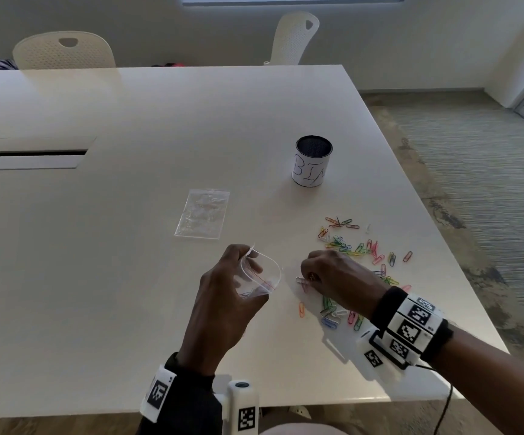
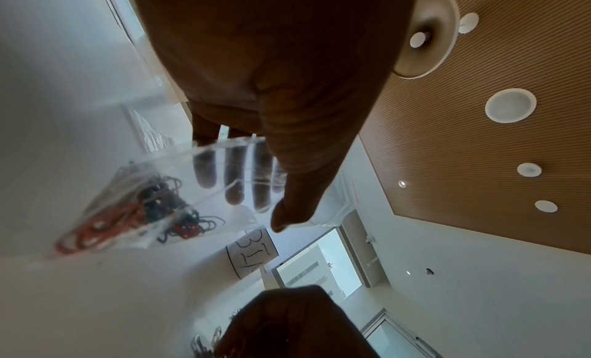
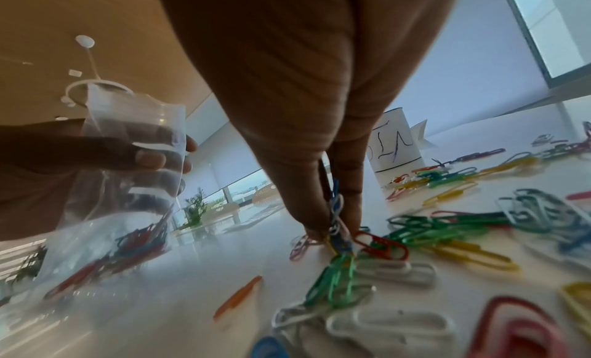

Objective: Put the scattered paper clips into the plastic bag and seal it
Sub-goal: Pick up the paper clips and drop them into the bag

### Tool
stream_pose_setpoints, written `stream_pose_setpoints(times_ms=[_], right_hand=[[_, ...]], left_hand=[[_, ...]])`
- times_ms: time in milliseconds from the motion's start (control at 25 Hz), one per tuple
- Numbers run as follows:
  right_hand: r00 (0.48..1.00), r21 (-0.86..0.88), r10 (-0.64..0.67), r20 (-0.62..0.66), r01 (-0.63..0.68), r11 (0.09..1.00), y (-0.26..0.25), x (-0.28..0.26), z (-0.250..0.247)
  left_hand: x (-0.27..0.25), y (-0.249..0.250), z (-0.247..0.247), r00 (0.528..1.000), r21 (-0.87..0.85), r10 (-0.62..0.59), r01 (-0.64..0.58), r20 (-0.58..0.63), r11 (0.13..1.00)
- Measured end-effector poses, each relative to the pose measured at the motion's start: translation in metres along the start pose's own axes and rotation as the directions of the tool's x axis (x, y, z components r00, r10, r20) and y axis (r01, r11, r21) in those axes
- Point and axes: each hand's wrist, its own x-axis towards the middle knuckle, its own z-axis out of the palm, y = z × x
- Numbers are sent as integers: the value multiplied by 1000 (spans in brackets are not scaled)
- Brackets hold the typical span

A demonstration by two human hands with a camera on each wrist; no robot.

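My left hand holds a small clear zip bag with a red seal line, its mouth held wide. Several clips lie inside the bag, seen again in the right wrist view. My right hand is down on the table just right of the bag, thumb and fingers pinching a few paper clips off the surface. Many coloured paper clips are scattered around and beyond it, some by my wrist.
A stack of spare clear bags lies on the white table beyond my left hand. A cylindrical cup marked "BIN" stands further back. The table's right edge runs close to the clips. Two chairs stand at the far side.
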Motion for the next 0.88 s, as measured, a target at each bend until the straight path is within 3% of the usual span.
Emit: stream_pose_setpoints(times_ms=[120,280,480,560,720,880], right_hand=[[994,97,65,-83,-57,994,7,3,-8],[967,398,206,-150,-132,908,16,0,-30],[952,697,228,-206,-21,717,-17,-8,-79],[960,692,172,-221,30,721,-33,-5,-89],[964,486,58,-261,79,871,-57,15,-82],[960,404,-18,-281,135,905,-65,27,-79]], left_hand=[[3,0,6,1000,-4,8,-8,19,1000],[10,0,12,999,9,14,-15,31,1000],[24,6,16,998,27,33,-35,50,999],[29,9,18,997,31,52,-54,60,998],[39,13,20,996,11,61,-62,71,998],[49,11,20,996,-26,58,-57,65,998]])
